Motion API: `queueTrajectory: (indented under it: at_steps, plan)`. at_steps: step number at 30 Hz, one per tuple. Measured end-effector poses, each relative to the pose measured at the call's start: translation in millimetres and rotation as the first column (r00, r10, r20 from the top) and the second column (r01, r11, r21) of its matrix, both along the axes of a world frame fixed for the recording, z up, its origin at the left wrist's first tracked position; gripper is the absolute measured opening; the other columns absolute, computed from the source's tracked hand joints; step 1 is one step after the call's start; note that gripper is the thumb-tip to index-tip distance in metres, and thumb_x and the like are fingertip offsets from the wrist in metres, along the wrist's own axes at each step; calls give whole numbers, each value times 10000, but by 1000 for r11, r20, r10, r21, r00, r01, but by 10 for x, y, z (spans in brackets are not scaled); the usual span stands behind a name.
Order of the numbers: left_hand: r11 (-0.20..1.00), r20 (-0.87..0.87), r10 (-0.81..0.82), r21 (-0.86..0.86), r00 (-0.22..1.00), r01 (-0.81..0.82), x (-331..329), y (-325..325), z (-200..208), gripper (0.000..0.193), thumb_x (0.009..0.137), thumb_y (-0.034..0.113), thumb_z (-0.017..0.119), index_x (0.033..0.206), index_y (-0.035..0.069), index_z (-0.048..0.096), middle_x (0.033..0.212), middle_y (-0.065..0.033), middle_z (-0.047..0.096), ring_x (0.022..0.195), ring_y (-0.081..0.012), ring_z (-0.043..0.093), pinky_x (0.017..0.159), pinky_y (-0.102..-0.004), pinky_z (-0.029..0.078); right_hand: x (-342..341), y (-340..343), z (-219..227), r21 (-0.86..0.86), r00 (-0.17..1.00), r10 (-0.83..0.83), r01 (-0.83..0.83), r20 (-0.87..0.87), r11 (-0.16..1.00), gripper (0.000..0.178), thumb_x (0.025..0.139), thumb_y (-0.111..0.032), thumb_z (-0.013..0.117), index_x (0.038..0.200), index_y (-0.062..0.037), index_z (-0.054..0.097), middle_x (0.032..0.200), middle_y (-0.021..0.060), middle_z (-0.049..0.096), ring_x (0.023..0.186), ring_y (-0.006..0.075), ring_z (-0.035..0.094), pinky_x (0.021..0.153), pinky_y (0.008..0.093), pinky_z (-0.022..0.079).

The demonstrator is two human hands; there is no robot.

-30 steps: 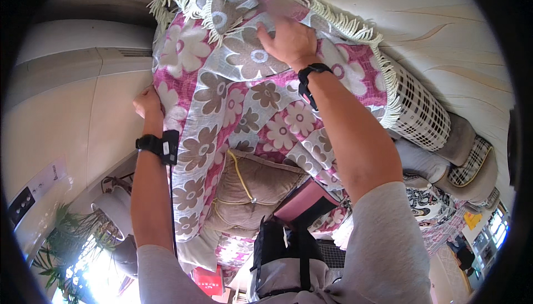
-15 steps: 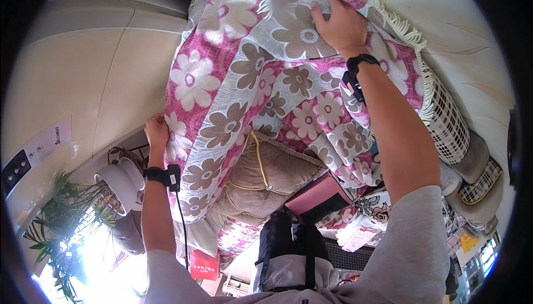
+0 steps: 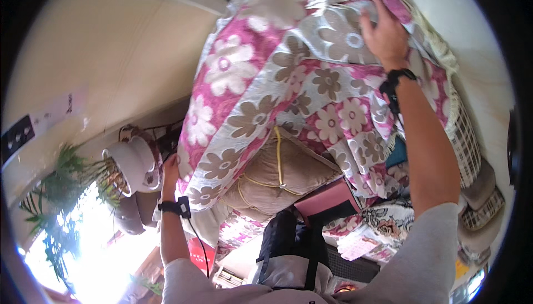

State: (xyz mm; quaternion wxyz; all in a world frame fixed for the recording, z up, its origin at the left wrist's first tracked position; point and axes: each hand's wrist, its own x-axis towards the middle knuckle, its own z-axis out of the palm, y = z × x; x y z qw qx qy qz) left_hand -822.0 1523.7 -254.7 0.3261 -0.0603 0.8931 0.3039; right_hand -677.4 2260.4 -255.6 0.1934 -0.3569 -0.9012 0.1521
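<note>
A throw cover (image 3: pixel 244 112) with pink and pale grey stripes, large daisies and white fringe drapes over a bulky piece of furniture before me. My right hand (image 3: pixel 388 36) lies palm down on its far right part, fingers stretched and thumb apart, beside a turned-up pink fold. At the cover's left edge, my left hand (image 3: pixel 171 172) is closed on the fabric, though motion blurs its fingers. Below the cloth's hanging folds sits a tan cushion (image 3: pixel 266 165) with yellow cord. A pink and black flat box (image 3: pixel 327 201) rests right of the cushion.
A tall cream appliance (image 3: pixel 105 54) stands at the left. A white plant pot (image 3: pixel 133 162) with leafy green stems (image 3: pixel 61 176) is close to my left hand. Checked cushions (image 3: pixel 466 143) line the right side by the pale wall. A red object (image 3: pixel 200 253) is low at left.
The whole view has shifted, moving the scene rightward. My left hand has come nearer to me along the cover's left edge. My right hand stays at about the same spot on the cloth.
</note>
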Motion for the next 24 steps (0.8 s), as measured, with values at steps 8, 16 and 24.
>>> queueTrajectory:
  at_steps: [8,16,24]
  plan:
    - [928,-567,-286,-366,773,75,-206,-143,-66,126,870,171,631,873,51,671,809,-169,682,745,-377,655,649,-468,514,-54,43,-71,76,996,74,-70,-58,995,417,955,-398,540,1328,-214,575,1112,206,681,977,438,650,801,501,518]
    - [975,-318,-169,-193,933,111,223,-929,-589,313,912,187,616,1202,78,657,1067,-205,704,945,-339,698,808,-391,538,-74,38,-97,153,994,92,-82,-59,985,411,960,-386,540,1325,-203,581,1158,173,682,1008,425,648,833,482,518]
    - [885,-569,-251,-463,784,-52,-2,-149,-293,265,913,192,628,1116,21,623,954,-149,680,899,-306,644,805,-411,515,-6,-5,14,-86,997,81,-81,-8,993,535,871,-434,614,1300,-115,581,877,201,704,804,414,679,704,509,533]
